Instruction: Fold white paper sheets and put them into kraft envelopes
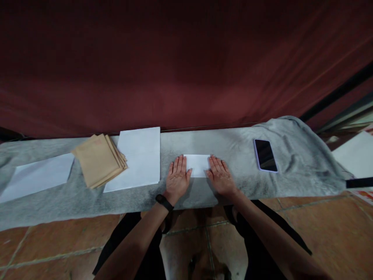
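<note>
A small white piece of paper, which looks folded, lies flat on the grey cloth in front of me. On its left edge rests my left hand, palm down with the fingers stretched out; a dark band is around that wrist. My right hand lies flat over the right edge, fingers extended and thumb pointing inward. Both hands press on the paper without gripping it, and they hide its two side edges. The middle of the paper shows between the thumbs.
Left of my hands are white paper sheets, a stack of brown envelopes partly over them, and another white sheet. A phone lies to the right. The grey cloth covers a narrow bench against a dark red curtain.
</note>
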`<state>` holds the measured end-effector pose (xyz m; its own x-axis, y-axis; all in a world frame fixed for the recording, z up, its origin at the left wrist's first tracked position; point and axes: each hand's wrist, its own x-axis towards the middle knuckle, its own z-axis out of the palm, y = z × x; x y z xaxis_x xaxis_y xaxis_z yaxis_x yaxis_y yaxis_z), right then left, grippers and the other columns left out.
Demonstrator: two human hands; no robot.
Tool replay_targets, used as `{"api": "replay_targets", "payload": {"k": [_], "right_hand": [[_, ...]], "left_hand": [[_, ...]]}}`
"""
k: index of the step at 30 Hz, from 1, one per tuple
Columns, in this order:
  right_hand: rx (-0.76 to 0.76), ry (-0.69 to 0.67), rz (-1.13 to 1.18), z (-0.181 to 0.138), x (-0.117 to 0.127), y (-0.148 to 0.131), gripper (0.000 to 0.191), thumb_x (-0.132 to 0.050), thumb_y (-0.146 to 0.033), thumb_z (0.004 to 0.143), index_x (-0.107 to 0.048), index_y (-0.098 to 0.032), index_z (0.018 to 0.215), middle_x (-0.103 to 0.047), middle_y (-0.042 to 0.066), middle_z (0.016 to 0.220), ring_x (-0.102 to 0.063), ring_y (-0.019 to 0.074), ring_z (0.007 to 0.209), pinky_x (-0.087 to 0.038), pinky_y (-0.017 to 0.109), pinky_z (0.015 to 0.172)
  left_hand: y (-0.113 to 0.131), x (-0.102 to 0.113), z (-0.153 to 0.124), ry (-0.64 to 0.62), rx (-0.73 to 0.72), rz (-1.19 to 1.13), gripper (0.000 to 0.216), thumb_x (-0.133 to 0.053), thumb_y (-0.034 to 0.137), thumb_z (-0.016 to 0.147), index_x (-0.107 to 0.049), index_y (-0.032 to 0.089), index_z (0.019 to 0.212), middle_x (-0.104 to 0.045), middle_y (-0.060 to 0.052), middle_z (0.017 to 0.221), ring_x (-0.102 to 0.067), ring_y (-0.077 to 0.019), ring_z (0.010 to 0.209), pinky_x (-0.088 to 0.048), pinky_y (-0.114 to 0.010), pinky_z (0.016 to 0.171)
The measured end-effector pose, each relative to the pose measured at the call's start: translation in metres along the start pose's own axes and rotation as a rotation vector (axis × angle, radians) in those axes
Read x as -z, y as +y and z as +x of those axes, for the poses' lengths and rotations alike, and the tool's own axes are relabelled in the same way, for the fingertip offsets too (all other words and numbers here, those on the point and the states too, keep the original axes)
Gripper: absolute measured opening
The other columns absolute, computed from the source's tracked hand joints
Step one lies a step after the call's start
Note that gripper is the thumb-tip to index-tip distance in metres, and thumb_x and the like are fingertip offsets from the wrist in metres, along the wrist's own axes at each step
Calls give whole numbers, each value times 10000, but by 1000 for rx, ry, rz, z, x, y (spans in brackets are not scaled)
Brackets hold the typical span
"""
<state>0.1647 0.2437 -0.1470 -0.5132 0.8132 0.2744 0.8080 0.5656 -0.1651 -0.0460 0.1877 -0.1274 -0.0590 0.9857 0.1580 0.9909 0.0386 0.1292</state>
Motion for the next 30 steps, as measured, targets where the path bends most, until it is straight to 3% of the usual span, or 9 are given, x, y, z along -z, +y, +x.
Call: {"api": "replay_targets", "payload": {"k": [7, 13, 20, 27, 30], "right_hand": [[0, -5, -13, -2, 2, 9, 602, -339, -380, 1080, -318, -87, 1605, -403, 156, 1627, -384, 284, 1502, -276, 478, 1240], [-13, -20, 9, -2, 4, 10, 603, -356, -372, 1076, -318, -84, 1604, -396, 160, 1630, -376, 291, 1507, -281, 482, 1239], [-1, -29, 47, -2, 6, 12, 627, -369, -375, 1066, -279, -99, 1621, -386, 168, 1634, -386, 305, 1501, -276, 516, 1242], [18, -110, 65, 2, 10, 21, 615, -393, -402, 1059, -357, -81, 1582, -370, 168, 1645, -330, 297, 1529, -241, 501, 1259], [69, -157, 90, 3, 15, 28, 713, -460, -499, 1027, -331, -83, 1592, -338, 181, 1659, -293, 305, 1545, -215, 528, 1266]], "left_hand": [[-14, 5, -5, -21, -2, 11, 583, -312, 330, 1064, -333, 99, 1599, -353, -125, 1653, -298, -303, 1549, -251, -510, 1263], [-13, 14, -4, 39, 25, -32, 599, -356, 265, 1031, -316, 75, 1598, -328, -174, 1658, -281, -318, 1554, -265, -533, 1257], [5, 18, -2, -106, -388, -131, 503, -418, 331, 1050, -448, 186, 1530, -435, -104, 1619, -371, -226, 1520, -262, -475, 1272], [-6, 28, 7, -176, -474, -53, 417, -414, 211, 1037, -545, 176, 1431, -528, -108, 1552, -472, -197, 1452, -304, -409, 1245], [-7, 32, 9, -185, -483, -28, 419, -446, 147, 1004, -570, 155, 1404, -545, -128, 1534, -498, -209, 1431, -332, -403, 1228]]}}
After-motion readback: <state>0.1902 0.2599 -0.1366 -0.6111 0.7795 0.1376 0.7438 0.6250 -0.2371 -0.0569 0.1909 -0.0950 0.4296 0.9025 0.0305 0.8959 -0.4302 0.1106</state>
